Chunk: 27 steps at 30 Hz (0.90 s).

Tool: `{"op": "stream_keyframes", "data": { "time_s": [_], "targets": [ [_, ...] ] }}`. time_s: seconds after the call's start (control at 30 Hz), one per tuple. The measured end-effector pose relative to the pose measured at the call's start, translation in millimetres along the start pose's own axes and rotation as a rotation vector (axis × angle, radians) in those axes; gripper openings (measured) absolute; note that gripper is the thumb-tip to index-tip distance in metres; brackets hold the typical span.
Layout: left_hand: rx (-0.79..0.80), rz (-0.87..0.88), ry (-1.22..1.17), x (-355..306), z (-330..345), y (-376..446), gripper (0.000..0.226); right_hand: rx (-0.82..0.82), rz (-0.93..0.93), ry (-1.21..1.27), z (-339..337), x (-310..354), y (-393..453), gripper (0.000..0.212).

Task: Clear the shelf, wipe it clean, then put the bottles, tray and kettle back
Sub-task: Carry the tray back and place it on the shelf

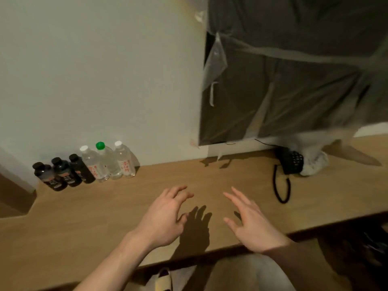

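Six bottles stand in a row against the wall at the far left of the wooden bench (126, 206): three dark bottles (63, 175), then three clear bottles (109, 162), one green-capped. They sit well apart from both hands, up and to the left. The left hand (165, 219) hovers over the bench, fingers spread and curled, holding nothing. The right hand (249, 223) beside it is wide too, empty. A black telephone (290, 162) lies far right under a plastic-covered screen (294, 80)
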State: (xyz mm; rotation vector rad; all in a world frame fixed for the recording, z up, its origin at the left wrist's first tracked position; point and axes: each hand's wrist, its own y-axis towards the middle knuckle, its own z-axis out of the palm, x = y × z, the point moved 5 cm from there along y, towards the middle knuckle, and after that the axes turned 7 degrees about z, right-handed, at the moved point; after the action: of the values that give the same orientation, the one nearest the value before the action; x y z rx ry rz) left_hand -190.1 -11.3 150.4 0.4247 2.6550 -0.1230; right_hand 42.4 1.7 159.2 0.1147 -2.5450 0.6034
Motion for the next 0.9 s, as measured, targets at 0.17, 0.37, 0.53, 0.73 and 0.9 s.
{"op": "stream_keyframes", "data": {
  "time_s": [0.17, 0.37, 0.53, 0.73, 0.9],
  "targets": [
    [0.067, 0.115, -0.005, -119, 56, -1, 0.062, -0.104, 0.09, -0.005, -27, -114, -100, 0.071],
    [0.172, 0.323, 0.042, -241, 110, 4, 0.065, -0.184, 0.211, 0.07, -53, -220, -194, 0.071],
    [0.225, 0.47, 0.062, -323, 145, 18, 0.066, -0.27, 0.342, 0.097, -73, -293, -249, 0.071],
    [0.259, 0.614, 0.071, -415, 185, 49, 0.066, -0.354, 0.486, 0.129, -107, -373, -298, 0.072],
    [0.269, 0.685, 0.067, -484, 216, 88, 0.066, -0.445, 0.563, 0.118, -146, -440, -316, 0.072]
  ]
}}
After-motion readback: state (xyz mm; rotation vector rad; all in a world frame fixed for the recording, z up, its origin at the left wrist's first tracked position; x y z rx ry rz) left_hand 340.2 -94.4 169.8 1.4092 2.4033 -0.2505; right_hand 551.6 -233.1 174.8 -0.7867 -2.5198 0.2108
